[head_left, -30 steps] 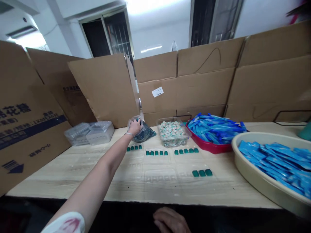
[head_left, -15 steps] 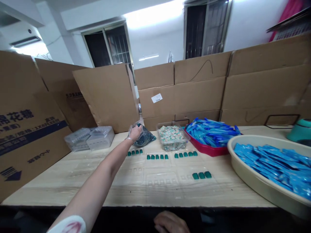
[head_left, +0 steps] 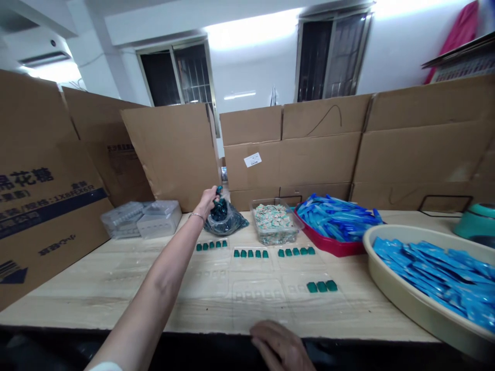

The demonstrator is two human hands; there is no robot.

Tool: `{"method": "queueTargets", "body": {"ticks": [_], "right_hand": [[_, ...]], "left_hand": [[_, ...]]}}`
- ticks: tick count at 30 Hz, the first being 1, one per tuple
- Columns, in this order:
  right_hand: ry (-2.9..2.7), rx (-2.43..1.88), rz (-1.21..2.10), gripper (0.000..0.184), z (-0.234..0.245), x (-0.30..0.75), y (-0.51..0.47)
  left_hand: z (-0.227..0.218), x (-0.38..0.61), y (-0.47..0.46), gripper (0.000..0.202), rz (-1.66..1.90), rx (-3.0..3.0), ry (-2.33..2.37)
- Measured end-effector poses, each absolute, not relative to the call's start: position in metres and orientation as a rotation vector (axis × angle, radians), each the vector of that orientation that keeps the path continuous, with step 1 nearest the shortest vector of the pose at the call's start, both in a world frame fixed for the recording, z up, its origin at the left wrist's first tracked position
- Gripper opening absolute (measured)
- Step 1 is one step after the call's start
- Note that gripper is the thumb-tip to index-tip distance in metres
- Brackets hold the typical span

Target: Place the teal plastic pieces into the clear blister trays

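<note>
The fingers [head_left: 215, 194] of the left hand [head_left: 208, 202] are pressing together, pinching the gathered top of a clear plastic bag [head_left: 228, 222] of teal pieces; exactly what they grip there is too small to tell. The bag is sitting on a pale wood-grain table [head_left: 116, 293], its neck pointing up and its bulk slumping rightward along the table's length. The left hand is angled up and away, with the forearm stretching out from the lower left. Just in front of the bag, rows of the teal pieces [head_left: 249, 253] are lying on clear blister trays [head_left: 255, 293]. Farther in front of the bag, the right hand [head_left: 280, 344] is resting at the table's near edge, its fingers loosely together and holding nothing visible.
</note>
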State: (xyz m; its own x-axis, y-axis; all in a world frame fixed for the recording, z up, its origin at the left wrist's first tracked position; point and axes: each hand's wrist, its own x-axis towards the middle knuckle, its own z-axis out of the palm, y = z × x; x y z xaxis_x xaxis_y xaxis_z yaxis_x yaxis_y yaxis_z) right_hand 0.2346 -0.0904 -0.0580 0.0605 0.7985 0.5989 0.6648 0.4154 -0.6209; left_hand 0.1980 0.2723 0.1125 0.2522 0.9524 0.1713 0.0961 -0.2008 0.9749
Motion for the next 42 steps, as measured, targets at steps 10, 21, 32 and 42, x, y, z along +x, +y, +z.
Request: {"method": "queueTargets", "body": {"ticks": [10,21,32,42], "right_hand": [[-1.189,-1.215,0.401,0.042,0.004,0.213,0.020],[-1.104,-1.104,0.713,0.012,-0.026,0.152,0.043],[-0.877,-0.755,1.102,0.012,-0.028,0.133,0.032],[-1.098,-1.038,0.711,0.010,-0.037,0.137,0.034]], "left_hand": [[0.050,0.137,0.148,0.022,0.961,0.687,0.471],[0.001,0.077,0.125,0.014,1.069,0.243,0.296],[-0.017,0.061,0.120,0.026,0.981,0.195,0.288],[-0.016,0.070,0.109,0.017,1.034,0.071,0.315]]}}
